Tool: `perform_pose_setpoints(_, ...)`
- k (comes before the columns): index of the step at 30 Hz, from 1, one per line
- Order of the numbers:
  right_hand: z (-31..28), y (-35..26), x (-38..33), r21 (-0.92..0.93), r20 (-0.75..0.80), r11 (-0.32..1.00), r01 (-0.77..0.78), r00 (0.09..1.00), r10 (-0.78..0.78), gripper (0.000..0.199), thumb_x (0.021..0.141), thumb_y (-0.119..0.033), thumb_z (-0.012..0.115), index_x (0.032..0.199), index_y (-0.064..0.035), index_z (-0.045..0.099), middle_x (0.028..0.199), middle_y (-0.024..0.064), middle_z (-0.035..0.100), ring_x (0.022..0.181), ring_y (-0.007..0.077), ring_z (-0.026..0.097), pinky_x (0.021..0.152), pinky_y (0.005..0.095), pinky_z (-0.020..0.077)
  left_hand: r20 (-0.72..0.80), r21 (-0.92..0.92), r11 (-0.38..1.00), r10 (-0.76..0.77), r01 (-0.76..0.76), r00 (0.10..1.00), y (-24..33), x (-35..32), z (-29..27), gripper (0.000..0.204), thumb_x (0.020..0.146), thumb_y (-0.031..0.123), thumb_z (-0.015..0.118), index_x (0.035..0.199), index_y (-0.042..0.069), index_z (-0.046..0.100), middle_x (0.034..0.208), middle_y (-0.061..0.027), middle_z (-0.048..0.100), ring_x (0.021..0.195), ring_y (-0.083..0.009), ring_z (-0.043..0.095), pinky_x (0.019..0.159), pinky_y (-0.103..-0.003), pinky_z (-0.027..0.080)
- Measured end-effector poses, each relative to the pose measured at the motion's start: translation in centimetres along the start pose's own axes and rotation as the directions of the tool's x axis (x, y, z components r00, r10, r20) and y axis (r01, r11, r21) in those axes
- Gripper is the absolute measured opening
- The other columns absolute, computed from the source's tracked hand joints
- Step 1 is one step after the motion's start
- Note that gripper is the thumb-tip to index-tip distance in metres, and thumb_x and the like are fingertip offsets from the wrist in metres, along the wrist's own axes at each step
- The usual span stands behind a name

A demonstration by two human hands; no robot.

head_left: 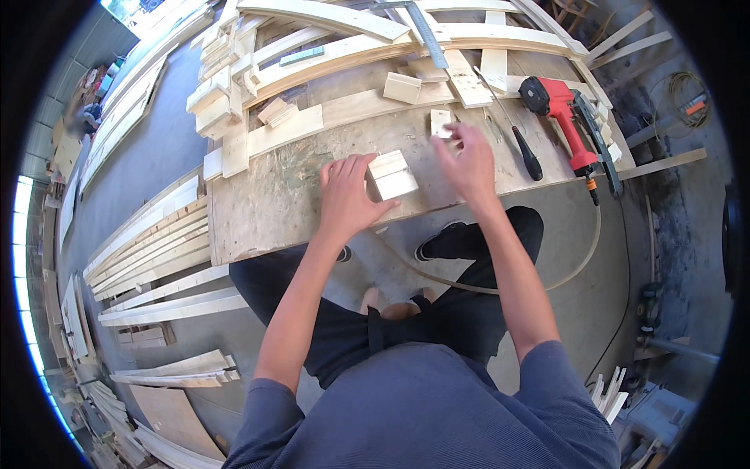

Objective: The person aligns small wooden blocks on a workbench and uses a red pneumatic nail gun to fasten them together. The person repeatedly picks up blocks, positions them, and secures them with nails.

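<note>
Two hands worked at the near edge of the bench (281, 195) in the head view. The left hand (344, 195) held a small pale wooden block (393, 174), fingers curled over its left side and thumb under its near corner. The right hand (467, 160) hovered spread and empty just at the block's 3 o'clock, holding nothing.

To do this well, I judged the block should be kept flat on the bench and pinned firmly before the right hand came in.

That block looked square-cut, light pine, with a seam across its top as if two pieces met. A smaller offcut (441, 123) lay at its 1 o'clock; a screwdriver (516, 134) and a red power tool (566, 125) lay at 2 o'clock.
</note>
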State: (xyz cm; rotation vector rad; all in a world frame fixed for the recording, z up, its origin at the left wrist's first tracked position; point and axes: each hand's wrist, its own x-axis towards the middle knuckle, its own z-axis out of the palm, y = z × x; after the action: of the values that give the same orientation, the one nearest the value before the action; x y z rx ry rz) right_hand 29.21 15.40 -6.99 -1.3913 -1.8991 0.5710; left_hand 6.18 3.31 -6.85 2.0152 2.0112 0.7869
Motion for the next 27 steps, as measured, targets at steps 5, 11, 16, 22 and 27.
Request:
perform_pose_setpoints(5, 2.2, 1.3, 3.3, -0.275, -0.038, 0.957, 0.088, 0.994, -0.102, 0.044, 0.093, -0.033, 0.088, 0.126, -0.0046, 0.08, 0.106, 0.0189, 0.074, 0.103, 0.0392, 0.075, 0.095, 0.0515, 0.0596, -0.067, 0.033, 0.998, 0.062, -0.06, 0.996, -0.9, -0.4, 0.5, 0.093, 0.075, 0.054, 0.101, 0.147, 0.008, 0.067, 0.14, -0.0124, 0.071, 0.138, -0.0358, 0.063, 0.129, -0.056, 0.033)
perform_pose_setpoints(11, -0.5, -3.8, -1.5, 0.184, 0.1, 0.976, 0.113, 0.986, -0.133, 0.038, 0.091, -0.026, 0.092, 0.123, -0.007, 0.084, 0.106, 0.0161, 0.074, 0.09, 0.0324, 0.074, 0.083, 0.0419, 0.0613, -0.138, -0.094, 0.993, 0.054, -0.068, 0.989, -1.1, -1.5, -0.7, 0.074, 0.084, 0.045, 0.097, 0.143, 0.01, 0.072, 0.143, -0.0114, 0.071, 0.139, -0.0349, 0.063, 0.128, -0.053, 0.036)
perform_pose_setpoints(16, 1.1, -4.2, -4.1, 0.112, 0.153, 0.962, 0.247, 0.953, -0.263, 0.034, 0.087, -0.02, 0.094, 0.115, -0.0032, 0.084, 0.109, 0.0188, 0.073, 0.102, 0.0394, 0.073, 0.089, 0.0474, 0.0606, -0.104, -0.2, 0.97, 0.117, -0.136, 0.988, 0.3, -0.2, -0.8, 0.061, 0.082, 0.028, 0.092, 0.138, 0.008, 0.074, 0.15, -0.0117, 0.07, 0.139, -0.0353, 0.063, 0.125, -0.049, 0.043)
perform_pose_setpoints(22, 0.6, -4.7, -4.3, 0.086, 0.191, 0.96, 0.265, 0.942, -0.277, 0.029, 0.096, -0.02, 0.087, 0.119, -0.0021, 0.085, 0.113, 0.0196, 0.074, 0.103, 0.0402, 0.074, 0.089, 0.0493, 0.0608, -0.079, -0.256, 0.952, 0.156, -0.171, 0.985, -0.5, 1.2, 0.8, 0.059, 0.076, 0.019, 0.088, 0.132, 0.006, 0.075, 0.15, -0.0132, 0.072, 0.136, -0.0363, 0.065, 0.118, -0.047, 0.052)
perform_pose_setpoints(27, -1.6, -2.8, -1.4, 0.103, 0.266, 0.964, 0.244, 0.928, -0.262, 0.028, 0.099, -0.021, 0.084, 0.121, -0.0038, 0.086, 0.112, 0.0175, 0.078, 0.099, 0.0356, 0.077, 0.09, 0.0458, 0.0617, -0.12, -0.294, 0.945, 0.111, -0.142, 0.987, -1.2, 2.2, 2.5, 0.063, 0.074, 0.024, 0.096, 0.13, 0.004, 0.075, 0.145, -0.0132, 0.075, 0.132, -0.0373, 0.066, 0.114, -0.047, 0.055)
